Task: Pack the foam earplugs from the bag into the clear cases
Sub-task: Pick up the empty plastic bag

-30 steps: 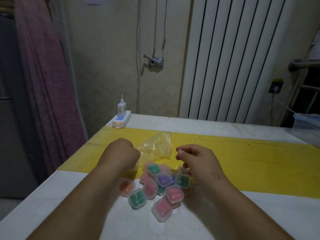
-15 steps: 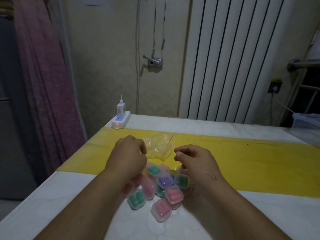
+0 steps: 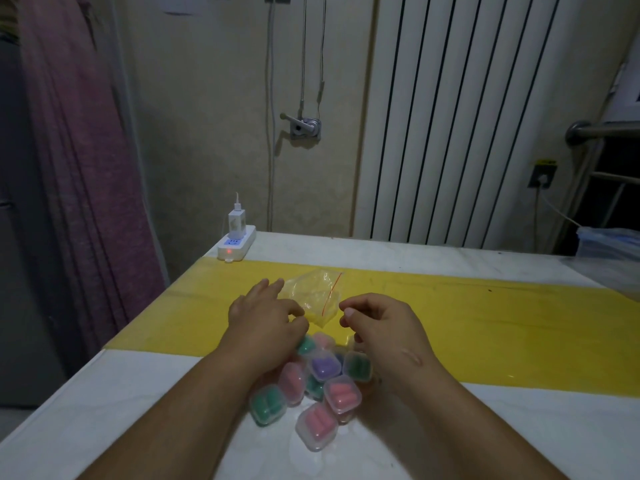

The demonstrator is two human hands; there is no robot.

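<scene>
Now our left hand [image 3: 266, 320] sits at ten o'clock of the filled clear cases [image 3: 323, 367], fingers stretched loose and touching the bag [image 3: 311, 294], which lies at twelve on the yellow strip [image 3: 485, 327]. Our right hand [image 3: 384, 327], at two, curls thumb to forefinger; whether it pinches anything, we cannot tell.

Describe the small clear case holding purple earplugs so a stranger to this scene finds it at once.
On the white table, find the wide yellow strip; at its near edge lies a heap of small clear plastic cases. The clear case with purple earplugs sits mid-heap, the only purple one among pink and green neighbours.
</scene>
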